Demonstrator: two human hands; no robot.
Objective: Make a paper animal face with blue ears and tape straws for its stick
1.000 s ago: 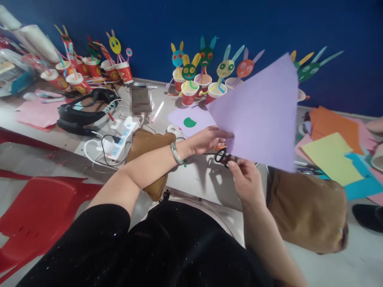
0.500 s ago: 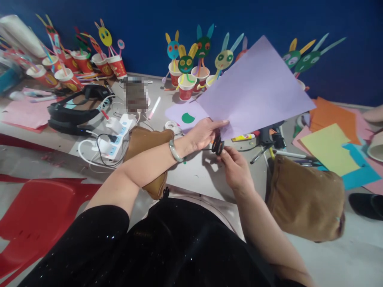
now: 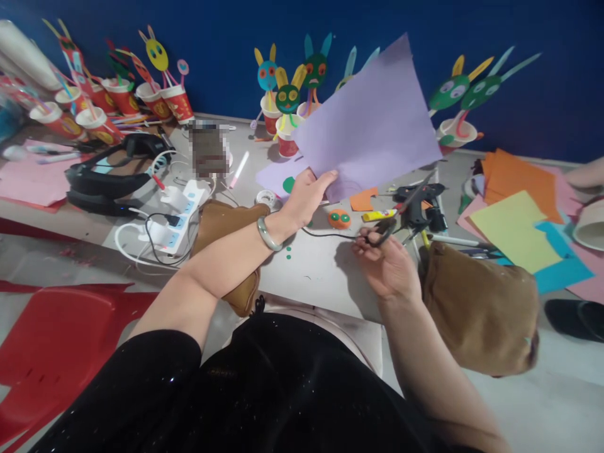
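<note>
My left hand (image 3: 309, 198) pinches the lower left edge of a large purple sheet (image 3: 372, 119), which stands raised above the table. My right hand (image 3: 384, 255) is closed around the dark handles of scissors (image 3: 389, 233), whose blades point up and right, apart from the sheet. Between and behind the hands lie an orange clay piece with green spots (image 3: 339, 219), an orange paper scrap (image 3: 362, 200) and a yellow tube (image 3: 379, 215). Another purple paper (image 3: 271, 176) with a green circle lies behind my left hand.
Cups with paper animal figures (image 3: 286, 135) line the blue wall. A white power strip (image 3: 182, 226) and brown pouch (image 3: 226, 229) are at left. A glue gun (image 3: 418, 204), another brown pouch (image 3: 481, 308) and coloured papers (image 3: 514, 226) are at right. Another person's arm (image 3: 587, 176) shows at far right.
My right hand has moved right, away from my left hand, and the scissors have swung clear of the sheet. The purple sheet has shifted left and turned, uncovering the orange clay piece.
</note>
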